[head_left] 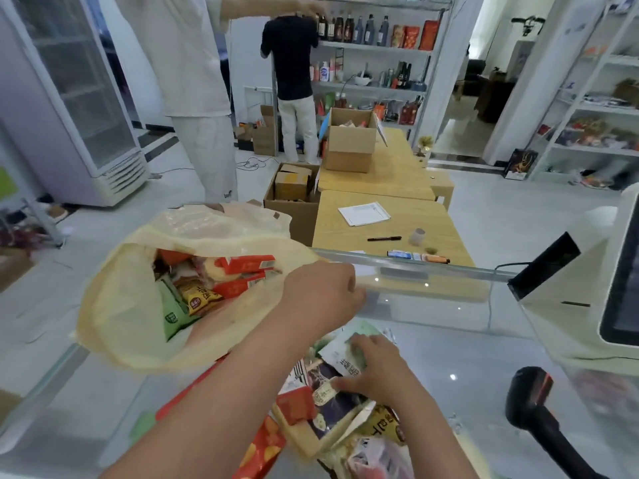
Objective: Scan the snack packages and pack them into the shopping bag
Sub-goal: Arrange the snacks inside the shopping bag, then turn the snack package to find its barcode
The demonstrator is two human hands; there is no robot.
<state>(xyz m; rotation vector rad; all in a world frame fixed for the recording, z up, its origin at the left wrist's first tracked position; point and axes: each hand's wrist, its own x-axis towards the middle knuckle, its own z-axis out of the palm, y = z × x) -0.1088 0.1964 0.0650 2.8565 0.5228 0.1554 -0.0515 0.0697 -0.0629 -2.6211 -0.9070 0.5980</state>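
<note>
A pale yellow plastic shopping bag [128,316] lies open on the glass counter at the left, with several snack packages [221,281] inside, red, orange and green. My left hand [321,292] grips the bag's right rim and holds its mouth open. My right hand [377,368] rests on a pile of snack packages [332,409] at the near middle of the counter, fingers closing on a pale green and white packet [345,354]. Whether that packet is lifted I cannot tell.
A black handheld barcode scanner [532,402] stands at the lower right, a white checkout terminal [587,288] behind it. Beyond the glass counter [466,340] are wooden tables [387,223], cardboard boxes [349,143], shelves and two standing people [193,81].
</note>
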